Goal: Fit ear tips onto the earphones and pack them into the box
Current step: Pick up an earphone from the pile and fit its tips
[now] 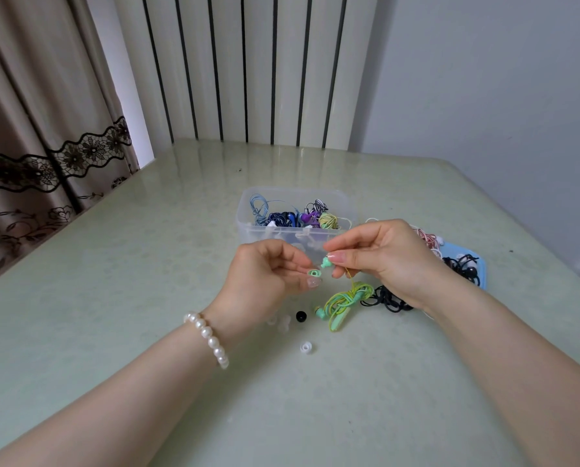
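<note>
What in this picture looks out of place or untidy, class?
Loose ear tips lie scattered on the table: a black one and a white one, apart from any earphone. The green earphone cable and black cables lie bundled outside the box.

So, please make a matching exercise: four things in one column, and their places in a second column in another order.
1. green ear tip
2. green earbud
3. black ear tip
4. yellow cable bundle

a. inside the clear box
b. pinched by the left hand
c. lying on the table
d. pinched by the right hand

Pairs: 1-b, 2-d, 3-c, 4-a
</note>
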The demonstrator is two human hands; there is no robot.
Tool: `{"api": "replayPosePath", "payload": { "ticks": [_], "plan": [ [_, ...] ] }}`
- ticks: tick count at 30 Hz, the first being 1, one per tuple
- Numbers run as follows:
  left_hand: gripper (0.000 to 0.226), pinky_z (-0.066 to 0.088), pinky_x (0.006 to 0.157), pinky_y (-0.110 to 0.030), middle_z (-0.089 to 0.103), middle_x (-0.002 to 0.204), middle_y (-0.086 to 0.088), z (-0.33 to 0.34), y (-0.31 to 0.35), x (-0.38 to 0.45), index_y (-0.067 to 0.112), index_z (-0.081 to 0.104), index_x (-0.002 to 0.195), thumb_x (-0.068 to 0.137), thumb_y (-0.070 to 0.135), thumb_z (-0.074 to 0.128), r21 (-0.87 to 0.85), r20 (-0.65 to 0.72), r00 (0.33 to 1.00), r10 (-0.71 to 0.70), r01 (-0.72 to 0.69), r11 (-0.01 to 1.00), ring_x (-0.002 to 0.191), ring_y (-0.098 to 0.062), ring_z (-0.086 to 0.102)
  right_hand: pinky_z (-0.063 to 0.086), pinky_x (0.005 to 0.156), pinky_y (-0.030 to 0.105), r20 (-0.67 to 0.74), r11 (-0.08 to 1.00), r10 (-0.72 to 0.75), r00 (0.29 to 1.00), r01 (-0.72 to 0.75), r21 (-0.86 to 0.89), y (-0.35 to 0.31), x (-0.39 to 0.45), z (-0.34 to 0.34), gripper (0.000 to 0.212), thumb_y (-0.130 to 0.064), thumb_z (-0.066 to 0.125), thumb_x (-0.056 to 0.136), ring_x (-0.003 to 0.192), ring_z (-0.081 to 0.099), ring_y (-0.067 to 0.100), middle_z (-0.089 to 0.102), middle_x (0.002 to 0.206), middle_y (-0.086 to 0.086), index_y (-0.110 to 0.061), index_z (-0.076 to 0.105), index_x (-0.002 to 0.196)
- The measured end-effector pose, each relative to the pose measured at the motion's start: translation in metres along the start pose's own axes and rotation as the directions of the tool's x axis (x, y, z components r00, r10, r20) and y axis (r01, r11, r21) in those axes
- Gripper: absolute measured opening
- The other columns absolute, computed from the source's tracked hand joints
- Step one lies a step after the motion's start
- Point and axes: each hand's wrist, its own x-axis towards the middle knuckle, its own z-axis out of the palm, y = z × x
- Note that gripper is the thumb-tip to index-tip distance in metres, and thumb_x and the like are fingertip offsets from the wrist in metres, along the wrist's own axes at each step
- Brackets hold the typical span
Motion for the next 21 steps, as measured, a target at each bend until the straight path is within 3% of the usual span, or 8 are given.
{"api": "replayPosePath", "payload": {
  "ticks": [4, 8, 11, 14, 21],
  "plan": [
    [0.023, 0.052, 0.073, -0.043, 0.069, 0.070, -0.010, 0.0037, -0.0002, -0.0021, 0.015, 0.067, 0.064, 0.066, -0.006, 0.076, 0.018, -0.039, 0.999, 0.009, -0.009, 1.000, 0.069, -0.023, 0.062, 0.049, 0.056, 0.018, -0.009, 0.998, 0.000, 1.000, -0.001, -0.057, 0.0001, -0.0002, 0.0021, 0.013, 0.002, 0.071, 0.069, 0.055, 0.064, 0.012, 0.067, 0.057, 0.004, -0.010, 0.070, 0.075],
    [0.027, 0.048, 0.076, -0.056, 0.071, 0.073, -0.011, 0.0036, 0.0001, -0.0021, 0.020, 0.072, 0.059, 0.067, -0.005, 0.075, -0.036, -0.048, 0.999, -0.025, 0.023, 0.999, 0.070, -0.029, 0.060, 0.048, 0.057, 0.013, -0.045, 0.998, -0.002, 0.999, -0.001, -0.060, 0.0002, 0.0003, 0.0018, 0.013, 0.003, 0.072, 0.068, 0.053, 0.061, 0.004, 0.067, 0.055, -0.004, -0.009, 0.070, 0.074],
    [0.023, 0.054, 0.072, -0.036, 0.070, 0.075, -0.011, 0.0041, -0.0005, -0.0012, 0.013, 0.072, 0.072, 0.068, -0.010, 0.071, -0.090, -0.026, 0.999, -0.026, 0.023, 0.996, 0.073, -0.024, 0.064, 0.049, 0.057, 0.015, -0.041, 1.000, 0.011, 0.999, -0.011, -0.010, -0.0003, -0.0005, 0.0024, 0.013, 0.005, 0.071, 0.067, 0.054, 0.064, 0.008, 0.068, 0.057, -0.001, -0.007, 0.070, 0.074],
    [0.033, 0.055, 0.065, -0.018, 0.070, 0.074, -0.007, 0.0056, -0.0005, -0.0007, 0.006, 0.065, 0.095, 0.069, -0.015, 0.067, -0.150, 0.001, 0.999, -0.036, 0.036, 0.988, 0.063, -0.010, 0.067, 0.051, 0.056, 0.016, -0.046, 1.000, 0.019, 0.999, -0.019, 0.007, 0.0003, -0.0004, 0.0039, 0.013, 0.006, 0.070, 0.068, 0.054, 0.065, 0.012, 0.068, 0.057, 0.001, -0.006, 0.070, 0.074],
    [0.036, 0.054, 0.063, -0.017, 0.072, 0.070, -0.001, 0.0040, -0.0032, 0.0007, 0.009, 0.063, 0.096, 0.070, -0.015, 0.066, -0.216, 0.032, 0.997, -0.075, 0.080, 0.973, 0.065, -0.009, 0.068, 0.050, 0.054, 0.016, -0.083, 1.000, 0.013, 0.996, -0.013, 0.002, -0.0009, -0.0010, 0.0062, 0.012, 0.009, 0.069, 0.068, 0.052, 0.064, 0.011, 0.066, 0.059, 0.005, -0.001, 0.069, 0.075]
  ]
}}
